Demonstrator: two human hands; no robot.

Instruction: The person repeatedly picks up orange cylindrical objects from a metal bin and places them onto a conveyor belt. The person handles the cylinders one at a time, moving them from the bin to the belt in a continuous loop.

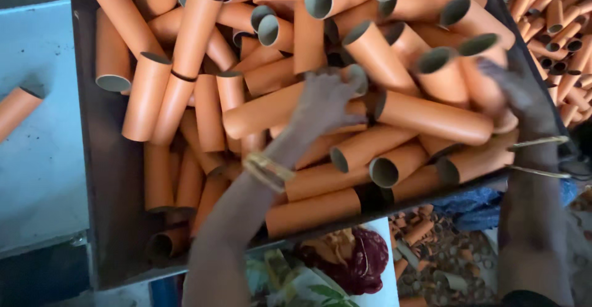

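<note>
Head view: my left hand (324, 100) lies palm-down on orange tubes (271, 112) heaped in the metal bin (111, 177), fingers spread, clamped on nothing; my right hand (515, 94) is blurred, grip unclear, touching tubes at the bin's right edge; best to pick 1 top tube, not buried ones.

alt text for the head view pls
Two bare hands reach into a dark metal tray heaped with orange cardboard tubes. The left hand and the blurred right hand each rest on tubes; both wrists wear bangles.
</note>
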